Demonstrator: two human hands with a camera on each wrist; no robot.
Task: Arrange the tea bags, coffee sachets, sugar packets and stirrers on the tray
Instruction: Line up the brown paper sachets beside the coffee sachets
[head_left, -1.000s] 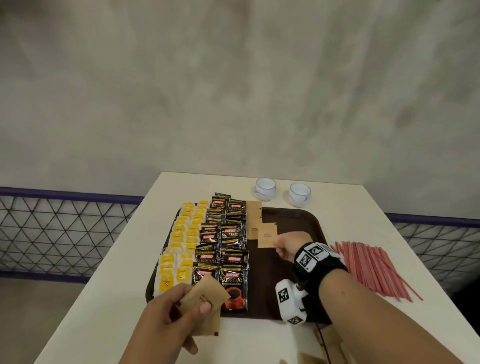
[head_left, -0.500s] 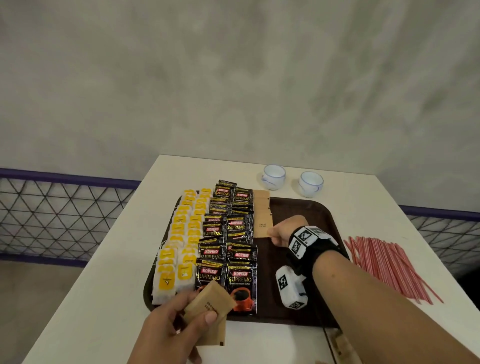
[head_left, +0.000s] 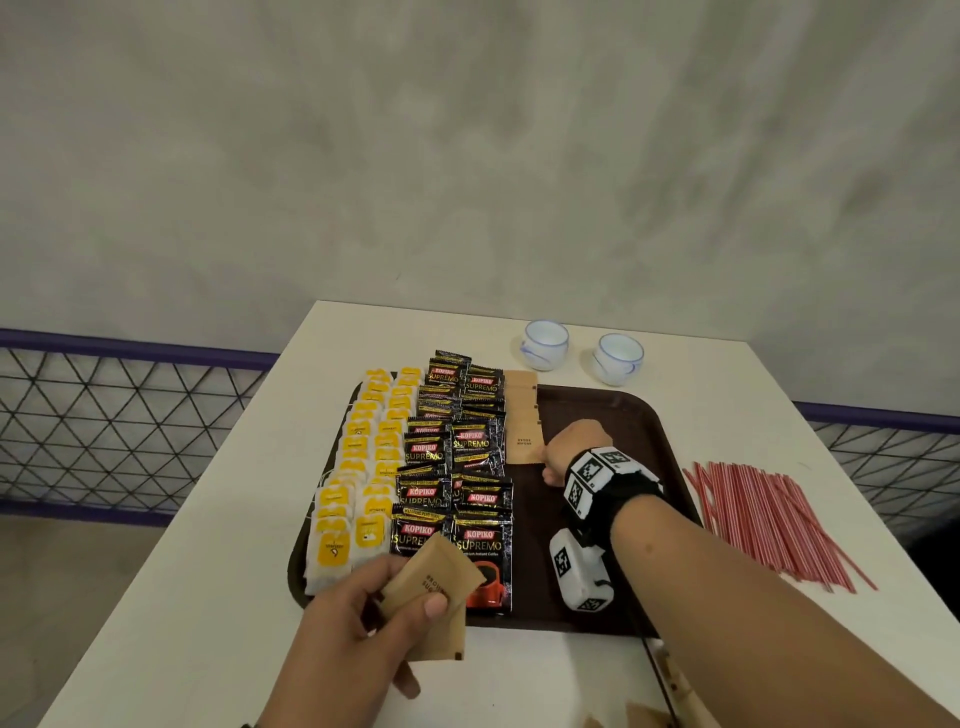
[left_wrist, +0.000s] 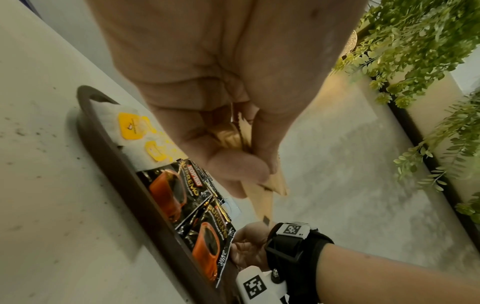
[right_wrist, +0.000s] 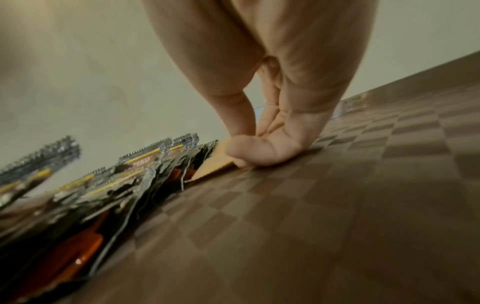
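The right hand (head_left: 574, 447) is down on the brown tray (head_left: 623, 415), its thumb and fingers (right_wrist: 259, 152) pinching the near edge of a brown sugar packet (head_left: 525, 441) that lies flat at the near end of a column of sugar packets (head_left: 521, 395). That column runs away from the right hand toward the tray's far rim. Just to the left of the right hand lie two columns of black coffee sachets (head_left: 457, 467), and beyond them two columns of yellow-tagged tea bags (head_left: 363, 467). The left hand (head_left: 358, 618) hovers over the tray's near edge, thumb and fingers curled round a small stack of sugar packets (head_left: 431, 587), directly above the nearest coffee sachets. The red stirrers (head_left: 769, 519) lie in a loose bundle on the white tabletop (head_left: 208, 571), off the tray, well to the right of the right hand. Two white cups (head_left: 582, 351) stand beyond the tray's far rim.
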